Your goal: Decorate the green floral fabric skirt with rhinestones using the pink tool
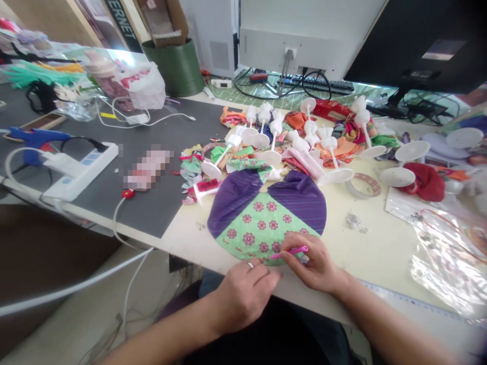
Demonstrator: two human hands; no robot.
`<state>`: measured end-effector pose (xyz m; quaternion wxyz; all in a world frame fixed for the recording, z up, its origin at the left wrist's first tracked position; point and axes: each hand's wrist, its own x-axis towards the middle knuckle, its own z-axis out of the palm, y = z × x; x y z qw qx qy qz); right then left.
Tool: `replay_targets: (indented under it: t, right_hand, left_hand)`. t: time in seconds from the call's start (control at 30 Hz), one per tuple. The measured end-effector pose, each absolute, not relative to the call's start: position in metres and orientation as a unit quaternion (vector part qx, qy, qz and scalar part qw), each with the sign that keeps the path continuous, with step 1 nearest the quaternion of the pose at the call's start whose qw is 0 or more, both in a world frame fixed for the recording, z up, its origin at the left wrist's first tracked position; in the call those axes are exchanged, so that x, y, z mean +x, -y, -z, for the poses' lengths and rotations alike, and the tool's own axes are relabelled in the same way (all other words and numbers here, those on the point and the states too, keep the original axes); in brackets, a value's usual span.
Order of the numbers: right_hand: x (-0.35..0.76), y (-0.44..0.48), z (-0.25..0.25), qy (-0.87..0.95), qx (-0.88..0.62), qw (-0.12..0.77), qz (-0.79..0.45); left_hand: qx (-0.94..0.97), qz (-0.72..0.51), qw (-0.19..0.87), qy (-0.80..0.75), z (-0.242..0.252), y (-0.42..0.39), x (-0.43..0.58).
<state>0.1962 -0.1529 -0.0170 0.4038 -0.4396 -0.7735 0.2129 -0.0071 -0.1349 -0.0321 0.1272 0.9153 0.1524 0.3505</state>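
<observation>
A rounded fabric piece [274, 215], purple at both sides with a light green flowered panel, lies at the table's near edge. My right hand [314, 261] pinches a thin pink pen-like stick [299, 250], its tip low over the green panel's near edge. My left hand [247, 291], with a ring on one finger, is closed at that same edge; its curled fingertips meet the fabric and are partly hidden. Tiny shiny pieces [353, 220] lie in a small heap right of the fabric.
Behind the fabric stand several white doll-like forms on round bases [274, 157] among colourful cloth scraps. A tape roll [363, 186] and clear plastic bags [445, 258] lie right. At left are a power strip [81, 172], a blue glue gun [34, 139] and white cables.
</observation>
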Motion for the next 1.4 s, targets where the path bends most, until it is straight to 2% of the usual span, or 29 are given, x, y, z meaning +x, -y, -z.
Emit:
replay_targets:
  t: [0.13, 0.33, 1.23, 1.4]
  right_hand:
    - [0.196, 0.152, 0.014, 0.777, -0.440, 0.401, -0.208]
    - [0.196, 0.152, 0.015, 0.778, -0.441, 0.398, -0.206]
    - [0.196, 0.152, 0.012, 0.791, -0.414, 0.398, -0.212]
    - [0.199, 0.153, 0.012, 0.773, -0.402, 0.446, -0.206]
  left_hand:
    - [0.880, -0.377, 0.189, -0.217, 0.028, 0.126, -0.011]
    - [0.914, -0.313, 0.225, -0.123, 0.025, 0.118, -0.014]
    - [0.952, -0.254, 0.159, -0.063, 0.026, 0.116, -0.008]
    - [0.957, -0.242, 0.145, -0.059, 0.026, 0.116, -0.007]
